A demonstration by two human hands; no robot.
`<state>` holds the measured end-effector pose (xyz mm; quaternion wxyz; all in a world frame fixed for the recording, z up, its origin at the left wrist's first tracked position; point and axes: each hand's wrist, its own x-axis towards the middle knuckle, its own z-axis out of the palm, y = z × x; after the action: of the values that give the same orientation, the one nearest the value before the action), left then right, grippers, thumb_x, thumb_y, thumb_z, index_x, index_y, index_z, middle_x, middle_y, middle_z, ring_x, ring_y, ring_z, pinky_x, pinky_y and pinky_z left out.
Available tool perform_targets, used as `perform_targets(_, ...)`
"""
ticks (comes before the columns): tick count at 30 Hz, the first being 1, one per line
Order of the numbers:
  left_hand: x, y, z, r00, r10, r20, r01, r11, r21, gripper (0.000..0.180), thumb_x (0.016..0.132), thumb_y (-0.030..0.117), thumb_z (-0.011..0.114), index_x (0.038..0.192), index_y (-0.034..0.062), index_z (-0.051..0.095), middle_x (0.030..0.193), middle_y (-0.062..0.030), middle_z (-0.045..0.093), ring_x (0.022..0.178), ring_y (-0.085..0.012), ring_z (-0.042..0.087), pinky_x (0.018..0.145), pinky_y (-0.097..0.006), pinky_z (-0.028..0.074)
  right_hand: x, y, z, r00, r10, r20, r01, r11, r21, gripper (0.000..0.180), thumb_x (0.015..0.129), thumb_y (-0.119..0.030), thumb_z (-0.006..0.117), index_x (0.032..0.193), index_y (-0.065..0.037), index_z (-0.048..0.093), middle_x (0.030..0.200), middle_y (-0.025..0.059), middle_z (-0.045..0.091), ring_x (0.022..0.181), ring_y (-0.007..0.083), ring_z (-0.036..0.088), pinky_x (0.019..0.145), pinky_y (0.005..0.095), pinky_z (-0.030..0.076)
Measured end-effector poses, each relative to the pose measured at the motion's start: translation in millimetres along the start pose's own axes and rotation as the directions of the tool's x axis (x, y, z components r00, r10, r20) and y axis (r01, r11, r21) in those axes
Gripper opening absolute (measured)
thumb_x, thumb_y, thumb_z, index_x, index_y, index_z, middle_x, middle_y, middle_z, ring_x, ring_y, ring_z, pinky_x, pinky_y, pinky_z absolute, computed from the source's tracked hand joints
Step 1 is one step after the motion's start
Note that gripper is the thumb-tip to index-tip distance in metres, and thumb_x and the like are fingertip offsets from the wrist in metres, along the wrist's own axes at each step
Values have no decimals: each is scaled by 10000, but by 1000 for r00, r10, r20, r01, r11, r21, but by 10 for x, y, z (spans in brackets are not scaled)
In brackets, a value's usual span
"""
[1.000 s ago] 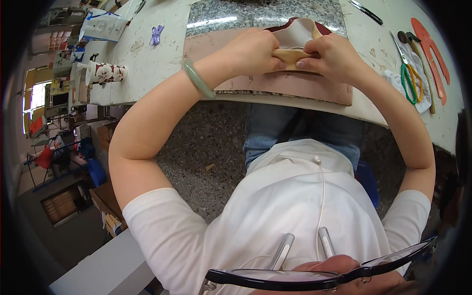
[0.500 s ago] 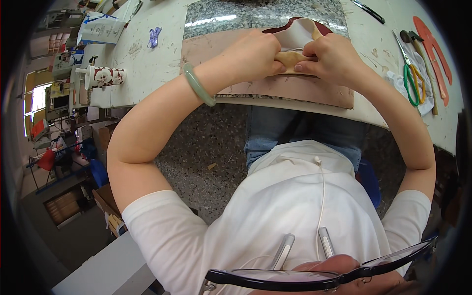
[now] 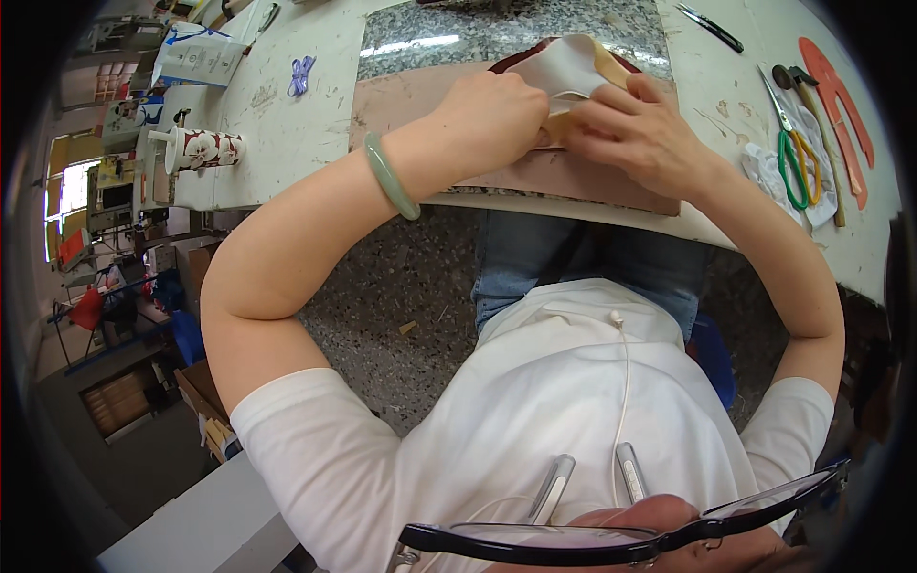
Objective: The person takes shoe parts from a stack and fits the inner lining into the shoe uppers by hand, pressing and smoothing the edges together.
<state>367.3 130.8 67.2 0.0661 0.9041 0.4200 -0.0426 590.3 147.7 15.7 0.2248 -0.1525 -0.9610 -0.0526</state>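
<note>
Here, my left hand (image 3: 501, 116) is curled closed on the near edge of a floppy piece of material (image 3: 562, 69), white, tan and dark red, which bulges up between my hands and just beyond them. My right hand (image 3: 642, 138) is half curled, its fingers bent against that edge; I cannot tell whether they pinch it. Beneath both hands lies a brown board (image 3: 611, 180) on the counter (image 3: 287, 143). Well left of my left hand is a patterned cup (image 3: 203, 149); right of my right hand, scissors (image 3: 787, 148).
</note>
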Motion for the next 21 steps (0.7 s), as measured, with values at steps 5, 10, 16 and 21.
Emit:
perform_targets(5,-10,-72,30,998,-12,67,19,995,-95,197,787,213,654,730,25,647,691,-155,642,684,-332,641,639,-413,511,73,32,-31,991,-26,134,10,993,118,258,802,-156,552,1005,-208,701,1058,-62,533,1023,139,482,916,399,336)
perform_targets(10,-104,-2,-37,993,101,-68,-94,991,100,167,784,190,659,814,26,645,699,-167,631,691,-283,644,653,-371,503,214,-33,-166,994,-8,112,-4,995,102,196,785,-169,602,945,-202,709,1047,-57,562,1108,124,484,1032,471,256)
perform_targets(16,-289,59,-574,970,-174,171,200,168,-965,301,826,252,755,979,-3,704,816,9,621,785,-117,545,719,-268,433,353,25,-643,955,46,-294,43,956,290,239,642,-87,788,819,-128,633,879,-31,625,969,161,604,1037,482,240)
perform_targets(21,-355,-111,-667,934,112,-338,-348,82,-934,328,777,106,783,1073,-10,701,1028,-84,667,1031,-145,535,898,-277,420,397,86,-1046,957,171,-234,47,706,707,148,703,-77,772,797,-77,657,863,23,648,825,164,574,970,421,321)
